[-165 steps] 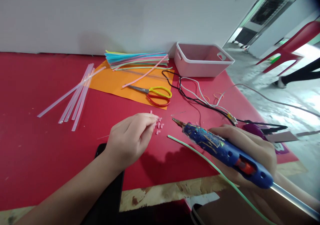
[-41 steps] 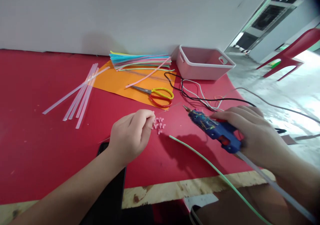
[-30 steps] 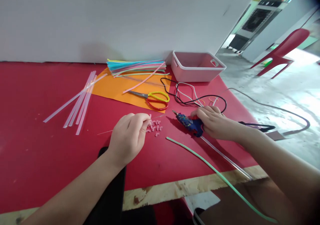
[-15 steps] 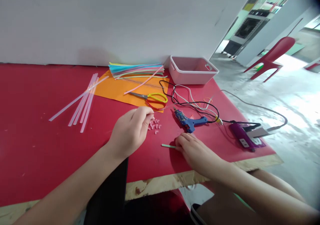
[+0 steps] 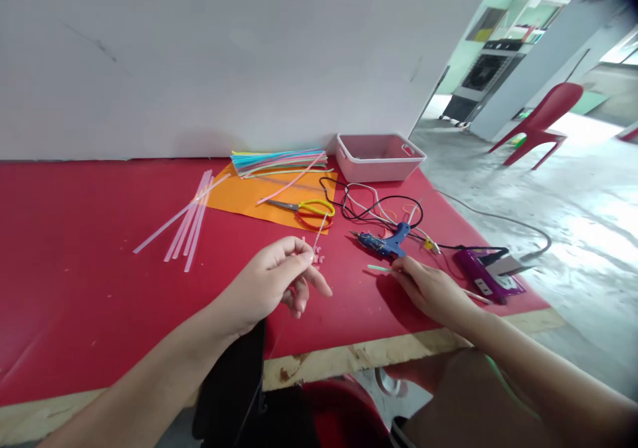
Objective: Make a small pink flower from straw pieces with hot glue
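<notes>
table [image 5: 343,363] first: bare wood along the near edge, red surface beyond. right hand [image 5: 431,292] is low over it, thumb and fingers closed on a green stem [image 5: 379,268]; short end pokes out left of the fingertips, the rest is mostly hidden by the hand. stem looks light, fuzzy and bendy, probably wire-cored, so it should hold a bend and not slip much. i'd pinch close to the end, since a long free length would likely whip about. left hand [image 5: 286,275] is up and left of it: thumb and forefinger pinched on a thin pale stick [image 5: 321,228], other fingers loose and partly spread. stick leans up and away from the pinch, its far end in front of the scissors. reads as light and slim, easy to roll or flex; best held low, lightly, tip free. pink bits [image 5: 319,258] sit behind the left fingertips, partly hidden; tiny, likely soft, fingertips only. glue gun [image 5: 381,244] lies just beyond the right hand, nozzle pointing left; contact with the fingers, can't tell. treat nozzle as hot, take it by the handle. farther back: scissors [image 5: 323,205] on the orange sheet [image 5: 234,199], then the stem bundle [image 5: 279,161], pink basket [image 5: 381,171] right of it.
</notes>
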{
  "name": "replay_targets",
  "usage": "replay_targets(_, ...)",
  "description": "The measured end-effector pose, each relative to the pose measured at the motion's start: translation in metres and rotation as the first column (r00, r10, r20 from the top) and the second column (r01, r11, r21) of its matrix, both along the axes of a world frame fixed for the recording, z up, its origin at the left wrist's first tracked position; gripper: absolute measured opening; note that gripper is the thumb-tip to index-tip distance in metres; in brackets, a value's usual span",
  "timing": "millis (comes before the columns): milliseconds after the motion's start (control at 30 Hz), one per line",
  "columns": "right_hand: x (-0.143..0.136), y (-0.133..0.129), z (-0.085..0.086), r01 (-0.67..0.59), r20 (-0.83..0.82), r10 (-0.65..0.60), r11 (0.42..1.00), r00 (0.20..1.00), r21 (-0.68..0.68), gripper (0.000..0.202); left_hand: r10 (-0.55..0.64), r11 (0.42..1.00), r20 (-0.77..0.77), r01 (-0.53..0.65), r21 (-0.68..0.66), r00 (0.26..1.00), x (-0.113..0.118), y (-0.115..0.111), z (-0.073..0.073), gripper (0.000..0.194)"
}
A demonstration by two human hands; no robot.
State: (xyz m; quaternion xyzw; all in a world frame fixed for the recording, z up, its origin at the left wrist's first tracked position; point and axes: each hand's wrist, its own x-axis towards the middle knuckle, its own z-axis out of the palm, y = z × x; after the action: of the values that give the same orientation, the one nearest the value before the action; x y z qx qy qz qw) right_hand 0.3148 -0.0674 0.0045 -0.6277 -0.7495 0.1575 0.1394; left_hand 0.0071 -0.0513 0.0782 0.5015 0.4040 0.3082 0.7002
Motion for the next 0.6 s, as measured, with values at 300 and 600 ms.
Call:
replay_targets(300, -0.055, 0.020, 0.044, 0.055, -0.884, -0.287, 0.956, 0.368, -0.288, 0.028, -0.139, 0.984, 0.091, 0.149, -0.102, 0.986, 0.035, 0.007, -0.028, 0.018)
replay_targets(600, -0.052, 0.027, 0.016, 0.092, -0.827, -0.221, 0.975, 0.517, -0.203, 0.025, -0.006, 0.979, 0.167, 0.040, -0.201, 0.986, 0.036, 0.013, -0.060, 0.012)
